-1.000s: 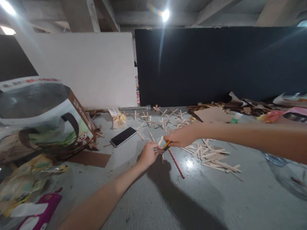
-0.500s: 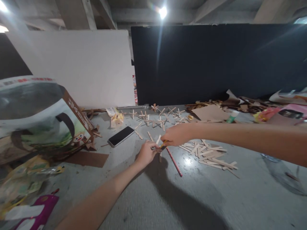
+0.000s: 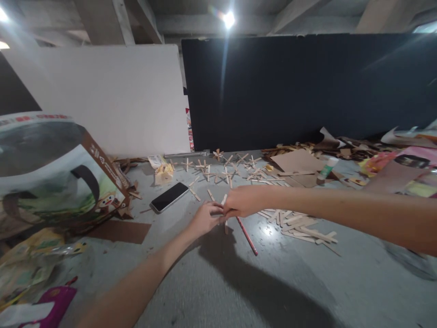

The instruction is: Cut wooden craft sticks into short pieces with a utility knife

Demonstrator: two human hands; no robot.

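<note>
My left hand [image 3: 207,217] and my right hand [image 3: 239,201] meet at the middle of the grey table [image 3: 218,282]. Both have their fingers pinched together over a small wooden stick piece [image 3: 226,227], whose lower end shows beneath them. What lies between the fingertips is too small and covered to make out. A red pencil-like rod [image 3: 248,238] rests just right of my hands. Beyond them lies a loose stick [image 3: 210,195]. A pile of flat wooden sticks [image 3: 300,225] spreads under and below my right forearm.
Left of my hands is a black phone [image 3: 170,197]. Several crossed-stick pieces [image 3: 226,174] stand farther back. A large printed bag [image 3: 64,168] fills the left side. At the right are cardboard [image 3: 295,161], a glue stick [image 3: 328,168] and pink packaging [image 3: 409,166].
My right hand has moved slightly left and down, its fingers now against those of my left hand. The yellow item seen at its fingertips is now hidden. The whole view has shifted slightly.
</note>
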